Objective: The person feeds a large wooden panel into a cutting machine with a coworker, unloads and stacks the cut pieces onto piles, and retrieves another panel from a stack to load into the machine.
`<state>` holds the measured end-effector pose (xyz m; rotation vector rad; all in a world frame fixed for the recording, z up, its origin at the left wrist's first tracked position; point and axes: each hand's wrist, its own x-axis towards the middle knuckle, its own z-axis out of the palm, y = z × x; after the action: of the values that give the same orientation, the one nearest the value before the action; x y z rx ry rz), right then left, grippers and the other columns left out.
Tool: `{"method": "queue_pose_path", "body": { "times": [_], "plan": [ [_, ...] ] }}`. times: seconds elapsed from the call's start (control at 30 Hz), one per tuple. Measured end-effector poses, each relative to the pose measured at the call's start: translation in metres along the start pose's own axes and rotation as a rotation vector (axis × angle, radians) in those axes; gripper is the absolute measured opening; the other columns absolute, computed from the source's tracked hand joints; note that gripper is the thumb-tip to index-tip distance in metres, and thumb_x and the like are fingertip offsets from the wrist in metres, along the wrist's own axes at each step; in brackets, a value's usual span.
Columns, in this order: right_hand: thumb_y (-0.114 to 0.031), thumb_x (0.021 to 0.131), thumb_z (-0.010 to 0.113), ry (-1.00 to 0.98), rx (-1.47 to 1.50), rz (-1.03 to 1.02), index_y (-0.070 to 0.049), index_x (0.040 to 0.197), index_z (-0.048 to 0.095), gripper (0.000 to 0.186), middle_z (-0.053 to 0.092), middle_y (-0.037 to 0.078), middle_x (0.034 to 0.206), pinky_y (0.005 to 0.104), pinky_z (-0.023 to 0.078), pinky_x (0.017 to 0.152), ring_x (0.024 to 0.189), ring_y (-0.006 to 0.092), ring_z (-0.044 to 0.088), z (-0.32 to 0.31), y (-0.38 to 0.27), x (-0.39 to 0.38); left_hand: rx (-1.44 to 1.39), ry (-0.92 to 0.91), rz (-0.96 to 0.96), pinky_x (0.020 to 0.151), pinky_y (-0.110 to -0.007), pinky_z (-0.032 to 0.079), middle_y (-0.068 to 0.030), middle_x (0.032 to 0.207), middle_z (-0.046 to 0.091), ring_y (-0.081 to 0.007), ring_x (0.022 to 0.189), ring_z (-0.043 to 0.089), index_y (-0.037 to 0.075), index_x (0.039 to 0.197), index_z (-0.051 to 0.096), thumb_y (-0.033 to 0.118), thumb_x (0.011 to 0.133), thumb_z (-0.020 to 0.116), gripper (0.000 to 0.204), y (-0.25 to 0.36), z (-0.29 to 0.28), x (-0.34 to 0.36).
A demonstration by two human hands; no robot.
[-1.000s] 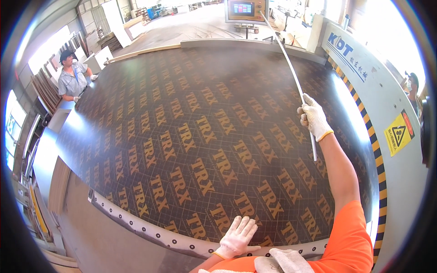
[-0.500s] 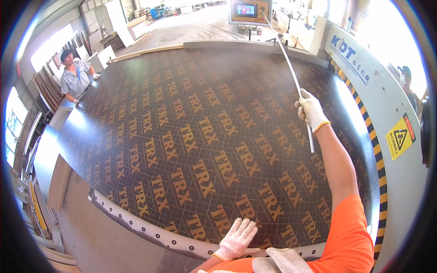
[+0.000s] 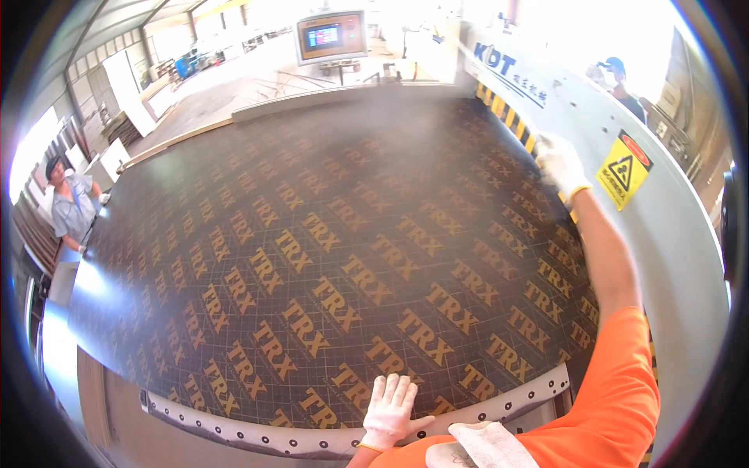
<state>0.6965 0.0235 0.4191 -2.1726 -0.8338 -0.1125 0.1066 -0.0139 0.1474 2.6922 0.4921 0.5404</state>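
Observation:
A large dark brown panel (image 3: 351, 257) with repeated gold lettering and a fine grid lies flat in front of me. My left hand (image 3: 390, 409), in a white glove, rests flat with fingers spread on the panel's near edge. My right hand (image 3: 560, 165), also gloved, is raised at the far right, by the striped edge of the machine. Motion smears it, but the fingers look curled around the long, thin pale rod. The rod itself is barely visible against the bright machine.
A pale machine beam (image 3: 663, 171) with a yellow warning sign (image 3: 624, 170) runs along the right. A perforated metal rail (image 3: 257, 439) borders the near side. At the far left a co-worker (image 3: 74, 204) touches the panel. A control screen (image 3: 331, 37) stands behind; another person (image 3: 620, 86) is beyond the machine.
My right hand has swung from over the panel to the machine's striped edge, and the rod has gone from plain view. My view has turned right. The left hand stays on the panel.

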Motion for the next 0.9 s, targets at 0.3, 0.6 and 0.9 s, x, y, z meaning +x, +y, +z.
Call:
{"method": "queue_pose_path", "body": {
  "times": [0.3, 0.6, 0.9],
  "plan": [
    [-0.032, 0.109, 0.06, 0.399, -1.047, -0.125, -0.004, 0.124, 0.079, 0.037, 0.078, 0.026, 0.126, 0.0509, 0.056, 0.107, 0.122, 0.0431, 0.073, -0.406, 0.133, -0.027, 0.039, -0.025, 0.04, 0.116, -0.064, 0.043, -0.0212, 0.127, 0.065, -0.0429, 0.122, 0.059, -0.004, 0.122, 0.07, 0.057, 0.068, 0.098, 0.086, 0.009, -0.011, 0.01],
    [-0.021, 0.102, 0.067, 0.421, -0.975, -0.036, 0.0, 0.112, 0.082, 0.028, 0.081, 0.026, 0.111, 0.0498, 0.057, 0.1, 0.111, 0.0434, 0.077, -0.531, 0.198, -0.112, 0.091, 0.035, 0.068, 0.121, -0.068, 0.041, -0.025, 0.135, 0.068, -0.048, 0.132, 0.061, -0.004, 0.125, 0.074, 0.061, 0.07, 0.096, 0.089, 0.013, 0.0, 0.001],
    [-0.016, 0.103, 0.064, 0.235, -0.977, -0.18, 0.001, 0.129, 0.078, 0.035, 0.08, 0.024, 0.126, 0.0449, 0.057, 0.108, 0.121, 0.0384, 0.076, -0.601, 0.316, -0.094, 0.15, -0.028, 0.038, 0.129, -0.068, 0.035, -0.0275, 0.143, 0.068, -0.0513, 0.143, 0.057, -0.005, 0.13, 0.074, 0.06, 0.071, 0.096, 0.091, 0.016, 0.009, -0.005]
  ]
}}
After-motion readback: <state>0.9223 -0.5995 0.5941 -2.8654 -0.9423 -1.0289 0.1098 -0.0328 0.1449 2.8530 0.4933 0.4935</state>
